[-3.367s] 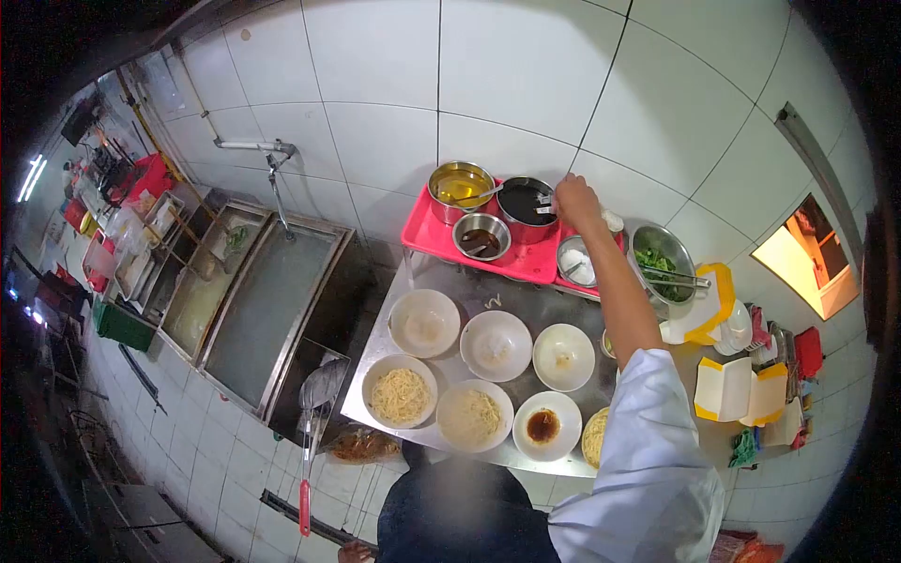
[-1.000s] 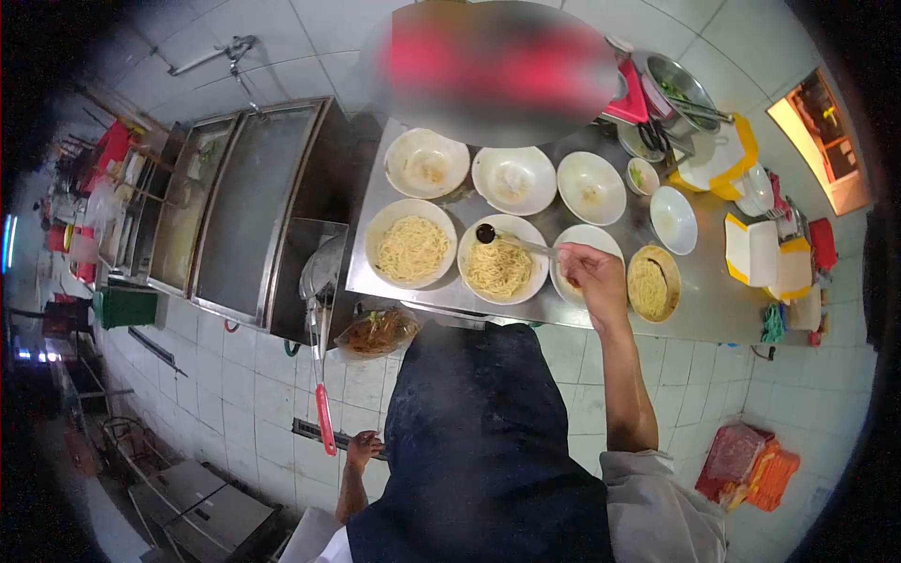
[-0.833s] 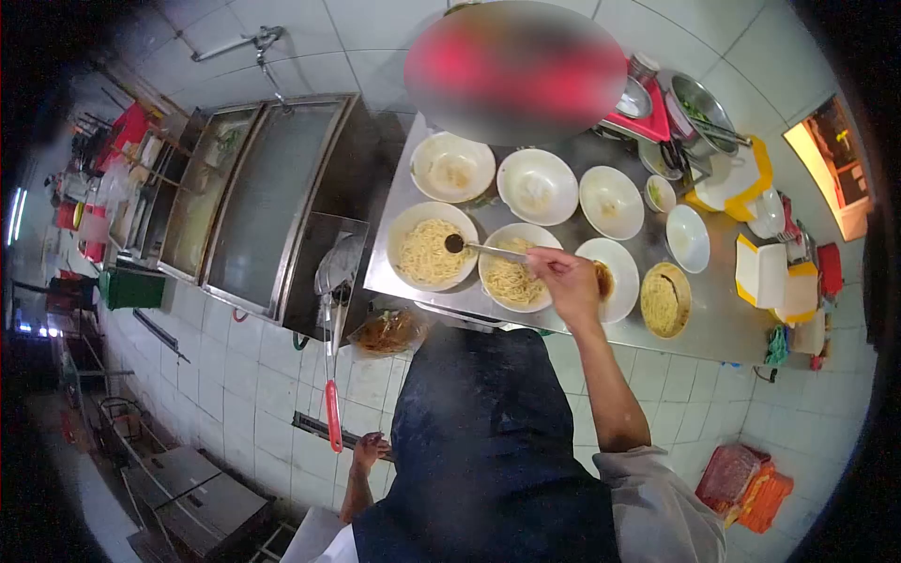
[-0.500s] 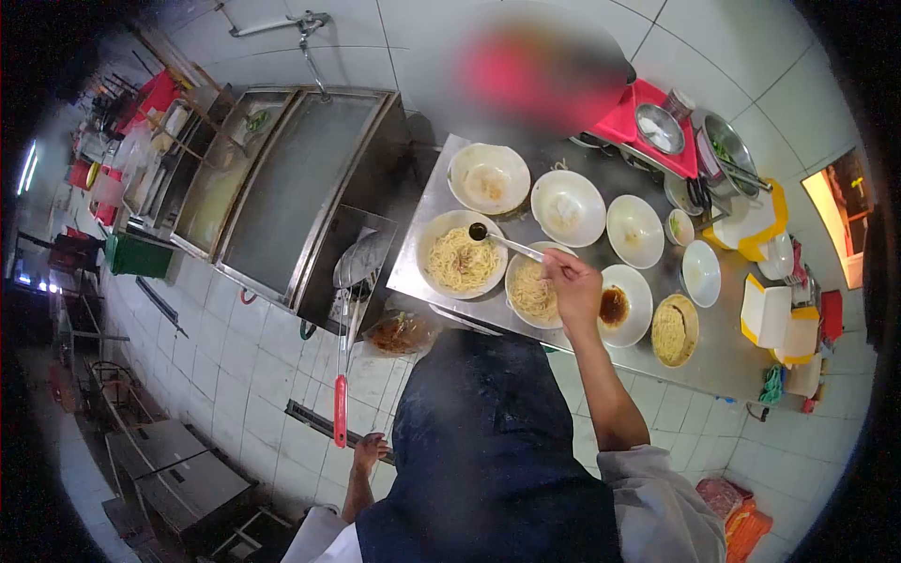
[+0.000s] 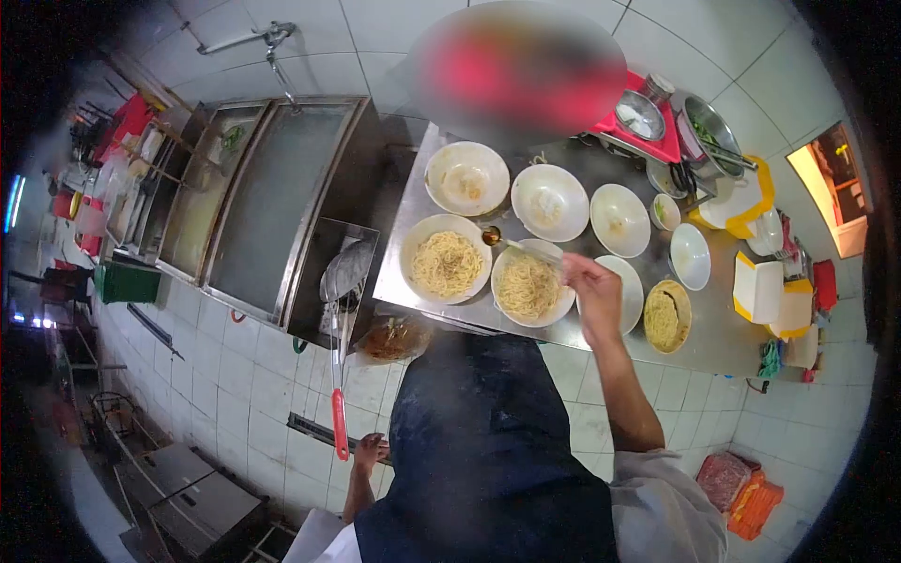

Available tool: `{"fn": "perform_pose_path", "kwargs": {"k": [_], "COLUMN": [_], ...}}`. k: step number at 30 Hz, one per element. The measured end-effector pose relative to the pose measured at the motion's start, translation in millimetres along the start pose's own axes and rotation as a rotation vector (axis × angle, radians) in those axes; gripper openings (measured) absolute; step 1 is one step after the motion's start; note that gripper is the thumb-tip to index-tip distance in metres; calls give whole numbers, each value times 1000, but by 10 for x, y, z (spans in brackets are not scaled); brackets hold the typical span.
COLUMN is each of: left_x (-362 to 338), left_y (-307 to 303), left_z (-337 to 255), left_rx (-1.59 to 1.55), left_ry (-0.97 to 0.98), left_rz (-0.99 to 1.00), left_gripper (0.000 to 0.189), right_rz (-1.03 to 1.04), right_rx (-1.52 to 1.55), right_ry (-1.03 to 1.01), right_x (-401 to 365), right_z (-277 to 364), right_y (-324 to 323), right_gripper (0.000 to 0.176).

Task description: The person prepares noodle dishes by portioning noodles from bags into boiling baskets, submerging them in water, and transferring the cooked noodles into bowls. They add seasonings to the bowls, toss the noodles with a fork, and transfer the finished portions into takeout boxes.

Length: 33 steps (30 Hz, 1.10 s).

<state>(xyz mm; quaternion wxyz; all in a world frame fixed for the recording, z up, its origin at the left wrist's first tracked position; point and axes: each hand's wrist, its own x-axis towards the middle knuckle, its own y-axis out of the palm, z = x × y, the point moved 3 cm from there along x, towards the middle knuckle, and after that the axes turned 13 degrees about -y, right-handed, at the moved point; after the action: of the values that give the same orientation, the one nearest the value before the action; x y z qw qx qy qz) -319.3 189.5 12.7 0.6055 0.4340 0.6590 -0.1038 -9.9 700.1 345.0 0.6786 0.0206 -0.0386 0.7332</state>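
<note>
My right hand (image 5: 596,293) is closed around the handle of a small ladle (image 5: 491,235), reaching over the second noodle bowl. Brown liquid shows in the ladle's head, which is between the rims of two white bowls. Noodles (image 5: 445,266) fill the left bowl (image 5: 409,246); more noodles (image 5: 527,287) fill the bowl under the handle. Another white bowl (image 5: 631,281) is partly hidden behind my right hand. Low beside the dark apron (image 5: 479,441), my left hand (image 5: 372,448) hangs with loosely bent fingers and nothing visible in it.
Several white bowls, one with white contents (image 5: 548,208), stand farther back on the steel table (image 5: 399,281). A bowl of yellow noodles (image 5: 667,317) and yellow-edged cartons (image 5: 758,289) are at right. Left are water-filled basins (image 5: 282,197) and a red-handled strainer (image 5: 340,422).
The ladle's head has moved from over the left noodles to the gap between the two noodle bowls. My right hand now covers the sauce seen earlier. The whole view has shifted slightly.
</note>
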Motion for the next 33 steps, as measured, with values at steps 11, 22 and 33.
{"fn": "perform_pose_path", "kwargs": {"k": [11, 22, 33], "left_x": [-243, 403, -140], "left_y": [276, -87, 330], "left_z": [-522, -910, -241], "left_rx": [358, 174, 8], "left_ry": [199, -53, -282], "left_rz": [-232, 87, 86], "left_gripper": [35, 42, 57], "right_rz": [455, -480, 126], "right_rx": [-1134, -532, -815], "right_ry": [-910, -860, -677], "right_x": [-457, 2590, 2318], "right_z": [564, 882, 1408], "right_y": [-572, -303, -329], "right_gripper": [27, 16, 22]}}
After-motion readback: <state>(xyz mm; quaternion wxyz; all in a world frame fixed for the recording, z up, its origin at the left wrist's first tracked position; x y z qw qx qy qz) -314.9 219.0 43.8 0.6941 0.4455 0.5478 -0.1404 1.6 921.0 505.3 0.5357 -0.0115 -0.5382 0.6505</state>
